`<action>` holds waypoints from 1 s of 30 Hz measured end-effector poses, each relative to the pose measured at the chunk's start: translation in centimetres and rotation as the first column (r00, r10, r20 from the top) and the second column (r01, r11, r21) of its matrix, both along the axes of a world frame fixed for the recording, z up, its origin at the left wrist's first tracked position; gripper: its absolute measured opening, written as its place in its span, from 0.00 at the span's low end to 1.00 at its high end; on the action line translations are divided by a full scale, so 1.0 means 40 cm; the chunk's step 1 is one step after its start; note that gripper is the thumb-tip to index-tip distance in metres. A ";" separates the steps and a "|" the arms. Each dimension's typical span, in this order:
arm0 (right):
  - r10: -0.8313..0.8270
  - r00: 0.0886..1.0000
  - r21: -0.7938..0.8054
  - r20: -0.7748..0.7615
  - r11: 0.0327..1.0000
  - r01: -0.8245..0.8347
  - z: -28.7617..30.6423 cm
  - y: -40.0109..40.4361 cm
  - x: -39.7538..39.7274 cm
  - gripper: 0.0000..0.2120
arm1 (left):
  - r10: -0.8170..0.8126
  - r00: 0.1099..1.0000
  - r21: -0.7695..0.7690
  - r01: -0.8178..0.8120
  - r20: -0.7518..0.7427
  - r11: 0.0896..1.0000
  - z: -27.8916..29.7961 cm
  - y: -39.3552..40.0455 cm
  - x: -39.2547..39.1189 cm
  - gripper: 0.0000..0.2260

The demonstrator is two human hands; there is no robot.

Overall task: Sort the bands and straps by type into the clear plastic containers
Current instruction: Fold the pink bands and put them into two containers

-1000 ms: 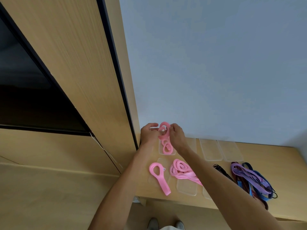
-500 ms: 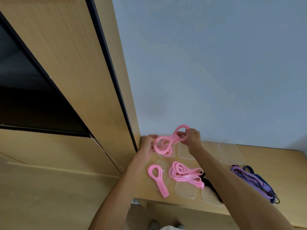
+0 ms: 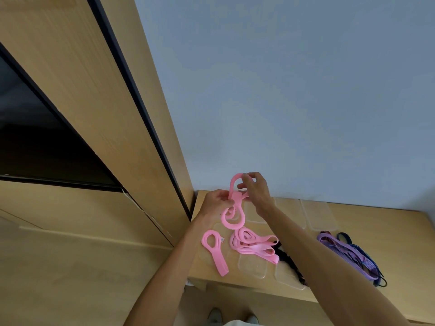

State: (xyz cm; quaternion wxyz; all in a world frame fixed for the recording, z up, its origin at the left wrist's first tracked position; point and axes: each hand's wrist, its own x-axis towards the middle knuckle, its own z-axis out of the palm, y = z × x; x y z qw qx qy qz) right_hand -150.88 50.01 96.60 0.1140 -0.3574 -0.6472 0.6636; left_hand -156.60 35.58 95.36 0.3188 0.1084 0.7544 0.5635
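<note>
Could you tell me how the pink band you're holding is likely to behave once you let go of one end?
The pink band is probably floppy: it droops and curls into loops below the left hand and right hand. It looks light, since fingertip pinches carry it. It likely won't roll; similar pink bands lie flat in limp coils.
</note>
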 end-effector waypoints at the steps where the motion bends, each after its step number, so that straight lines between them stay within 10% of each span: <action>1: 0.011 1.000 -0.035 -0.005 0.999 -0.011 -0.007 0.003 0.002 0.17 | 0.053 0.998 0.022 -0.053 0.032 0.998 -0.004 0.006 0.005 0.11; 8: 0.068 0.995 -0.077 0.068 0.995 -0.063 -0.075 -0.017 0.017 0.37 | 0.332 0.917 -0.089 -0.320 0.219 0.943 -0.061 0.028 0.000 0.06; 30: 0.078 0.893 0.203 0.443 0.962 -0.184 -0.416 0.025 -0.284 0.18 | -0.091 0.996 -0.444 0.084 0.006 0.892 -0.395 0.117 -0.282 0.06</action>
